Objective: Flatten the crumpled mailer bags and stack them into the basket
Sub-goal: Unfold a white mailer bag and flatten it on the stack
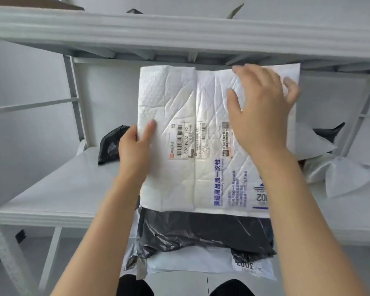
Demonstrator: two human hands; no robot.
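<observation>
A large white mailer bag [175,99] with a shipping label and blue print is spread out in front of me, creased but mostly flat. My left hand [135,148] pinches its left edge, thumb on top. Spread fingers of my right hand [261,107] press flat on its upper right part. Below it lies a flattened black mailer bag [201,231] on top of more white bags [201,267], a stack at the shelf's front edge. No basket shows; whatever is under the stack is hidden.
A crumpled black bag [111,144] lies on the white shelf [51,189] to the left. Crumpled white bags [340,174] and a black one [329,132] sit at the right. An upper shelf [179,33] hangs overhead; metal uprights [73,92] stand at both sides.
</observation>
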